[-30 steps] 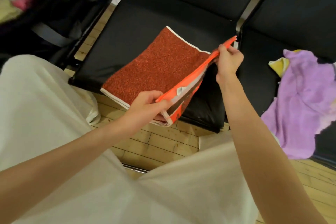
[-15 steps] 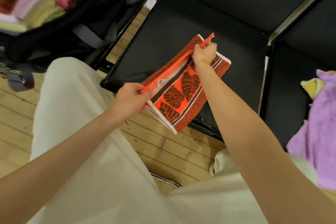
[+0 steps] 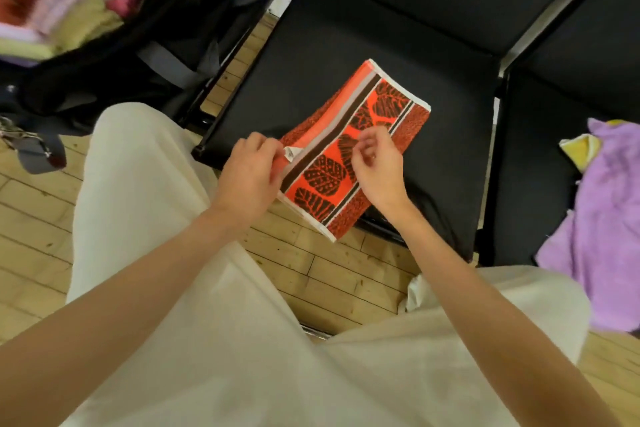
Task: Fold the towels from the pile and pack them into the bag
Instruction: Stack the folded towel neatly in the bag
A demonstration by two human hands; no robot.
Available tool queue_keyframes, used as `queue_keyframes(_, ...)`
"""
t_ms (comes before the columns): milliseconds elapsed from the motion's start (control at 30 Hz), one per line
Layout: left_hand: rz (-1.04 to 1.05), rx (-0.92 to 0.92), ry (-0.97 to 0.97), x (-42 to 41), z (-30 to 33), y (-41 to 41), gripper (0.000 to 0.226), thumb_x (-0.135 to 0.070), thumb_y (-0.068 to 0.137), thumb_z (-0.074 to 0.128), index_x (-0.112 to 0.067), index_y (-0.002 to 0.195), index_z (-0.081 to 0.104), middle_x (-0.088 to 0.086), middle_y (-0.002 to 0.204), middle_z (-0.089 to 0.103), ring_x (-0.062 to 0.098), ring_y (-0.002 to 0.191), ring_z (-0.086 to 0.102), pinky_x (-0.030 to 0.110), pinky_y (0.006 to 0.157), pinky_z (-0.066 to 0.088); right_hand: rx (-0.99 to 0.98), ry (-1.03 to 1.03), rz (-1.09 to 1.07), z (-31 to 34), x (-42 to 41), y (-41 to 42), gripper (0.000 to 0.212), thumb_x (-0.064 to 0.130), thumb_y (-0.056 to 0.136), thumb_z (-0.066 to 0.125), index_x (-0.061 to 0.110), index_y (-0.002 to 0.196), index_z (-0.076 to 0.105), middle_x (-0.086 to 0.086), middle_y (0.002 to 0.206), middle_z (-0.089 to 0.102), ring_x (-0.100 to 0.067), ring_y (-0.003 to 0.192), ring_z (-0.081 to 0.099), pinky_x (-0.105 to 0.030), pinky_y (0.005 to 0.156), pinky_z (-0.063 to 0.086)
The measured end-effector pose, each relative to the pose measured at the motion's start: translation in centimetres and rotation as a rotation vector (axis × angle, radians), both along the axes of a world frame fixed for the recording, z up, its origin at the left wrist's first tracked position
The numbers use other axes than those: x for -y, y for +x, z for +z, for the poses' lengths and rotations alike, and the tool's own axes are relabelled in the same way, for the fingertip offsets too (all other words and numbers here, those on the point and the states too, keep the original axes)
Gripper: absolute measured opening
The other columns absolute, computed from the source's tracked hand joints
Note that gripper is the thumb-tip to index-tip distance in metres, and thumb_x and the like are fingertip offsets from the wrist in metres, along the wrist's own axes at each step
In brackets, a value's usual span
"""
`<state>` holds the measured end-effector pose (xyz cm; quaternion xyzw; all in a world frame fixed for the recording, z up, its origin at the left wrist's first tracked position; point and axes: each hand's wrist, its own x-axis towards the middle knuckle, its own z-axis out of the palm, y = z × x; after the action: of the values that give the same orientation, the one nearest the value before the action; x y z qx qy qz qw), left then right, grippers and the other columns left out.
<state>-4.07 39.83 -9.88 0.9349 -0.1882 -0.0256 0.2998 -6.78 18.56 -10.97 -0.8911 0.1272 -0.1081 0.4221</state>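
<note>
The folded orange terry towel with a dark leaf-print band (image 3: pixel 360 149) lies on the black padded chair seat (image 3: pixel 346 55), its near end overhanging the front edge, so it could slide to the floor or spring open once released. The left hand (image 3: pixel 251 172) pinches the towel's near-left edge beside the label. The right hand (image 3: pixel 375 163) hovers over the print, fingers loosely curled, holding nothing. The open black bag (image 3: pixel 166 35) sits beyond the left hand.
</note>
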Motion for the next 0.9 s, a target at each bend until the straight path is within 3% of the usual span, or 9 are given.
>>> queue_keyframes(133, -0.374, 0.106, 0.059, 0.5, 0.0, -0.4, 0.031, -0.002, 0.084, 0.064, -0.006, 0.114, 0.065, 0.008, 0.119, 0.062, 0.027, 0.111, 0.056, 0.043, 0.093, 0.048, 0.031, -0.351, 0.244, 0.4, 0.3, -6.4, 0.021, -0.002, 0.078, 0.054, 0.011, 0.095, 0.056, 0.006, 0.092, 0.052, -0.008, 0.077, 0.048, -0.021, 0.063, 0.042)
queue_keyframes(200, -0.468, 0.128, 0.133, 0.6, -0.2, -0.4, 0.031, -0.004, 0.087, 0.061, -0.006, 0.118, 0.066, 0.01, 0.127, 0.06, 0.028, 0.117, 0.056, 0.043, 0.101, 0.045, 0.039, -0.471, 0.352, -0.2, 0.1, -8.1, 0.033, -0.003, 0.068, 0.05, 0.01, 0.097, 0.058, 0.001, 0.1, 0.056, -0.015, 0.09, 0.052, -0.024, 0.072, 0.042)
queue_keyframes(300, -0.472, 0.006, 0.217, 0.3, -0.2, -0.5, 0.037, -0.01, 0.092, 0.054, -0.012, 0.129, 0.058, 0.006, 0.143, 0.048, 0.023, 0.13, 0.047, 0.039, 0.106, 0.04, 0.029, -0.568, 0.448, -1.5, 0.0, -9.1, 0.051, -0.001, 0.059, 0.052, 0.01, 0.108, 0.06, -0.004, 0.117, 0.058, -0.024, 0.112, 0.051, -0.035, 0.089, 0.041)
queue_keyframes(367, -0.479, -0.081, 0.237, 0.0, -0.2, -0.4, 0.043, -0.009, 0.092, 0.053, -0.014, 0.135, 0.053, 0.002, 0.149, 0.04, 0.019, 0.135, 0.041, 0.034, 0.109, 0.036, 0.025, -0.585, 0.449, -2.2, -0.2, -9.1, 0.056, 0.001, 0.058, 0.056, 0.009, 0.113, 0.06, -0.007, 0.12, 0.056, -0.027, 0.115, 0.049, -0.036, 0.095, 0.037)
queue_keyframes(533, -0.532, -0.109, 0.317, -0.3, -0.2, -0.8, 0.062, -0.005, 0.085, 0.059, -0.012, 0.143, 0.041, 0.002, 0.156, 0.026, 0.018, 0.141, 0.031, 0.029, 0.11, 0.032, 0.044, -0.683, 0.42, -3.2, -1.2, -9.0, 0.044, 0.014, 0.068, 0.065, 0.012, 0.112, 0.061, -0.013, 0.116, 0.052, -0.028, 0.111, 0.044, -0.038, 0.094, 0.034)
queue_keyframes(633, -0.589, -0.059, 0.367, -0.6, -0.5, -1.0, 0.075, -0.011, 0.077, 0.071, -0.008, 0.144, 0.037, 0.007, 0.156, 0.025, 0.023, 0.142, 0.028, 0.029, 0.113, 0.025, 0.117, -0.625, 0.351, -3.2, -1.5, -8.6, 0.024, 0.014, 0.08, 0.057, 0.011, 0.102, 0.065, -0.012, 0.11, 0.056, -0.028, 0.105, 0.047, -0.039, 0.091, 0.04)
queue_keyframes(733, -0.56, 0.02, 0.384, -0.3, -0.4, -0.9, 0.077, -0.02, 0.072, 0.079, -0.011, 0.14, 0.043, 0.007, 0.149, 0.036, 0.025, 0.136, 0.037, 0.034, 0.112, 0.027, 0.107, -0.422, 0.314, -1.7, -1.5, -8.4, 0.02, 0.008, 0.086, 0.051, 0.005, 0.102, 0.061, -0.011, 0.108, 0.06, -0.03, 0.099, 0.056, -0.036, 0.089, 0.041)
queue_keyframes(833, -0.512, 0.152, 0.354, 0.5, -0.1, -0.8, 0.062, -0.014, 0.074, 0.076, -0.01, 0.131, 0.052, 0.009, 0.133, 0.055, 0.029, 0.121, 0.051, 0.039, 0.104, 0.036, 0.023, -0.156, 0.212, 0.1, -0.9, -8.9, 0.014, 0.007, 0.094, 0.046, 0.006, 0.106, 0.053, -0.002, 0.089, 0.059, -0.023, 0.079, 0.055, -0.038, 0.072, 0.043)
queue_keyframes(900, -0.509, 0.171, 0.243, 1.1, 0.6, -0.5, 0.043, -0.006, 0.078, 0.069, -0.007, 0.12, 0.06, 0.01, 0.115, 0.064, 0.029, 0.107, 0.06, 0.038, 0.093, 0.045, 0.006, -0.107, 0.146, 0.9, 0.2, -9.3, 0.009, 0.012, 0.098, 0.043, 0.008, 0.104, 0.049, 0.009, 0.071, 0.049, -0.013, 0.062, 0.047, -0.03, 0.06, 0.035)
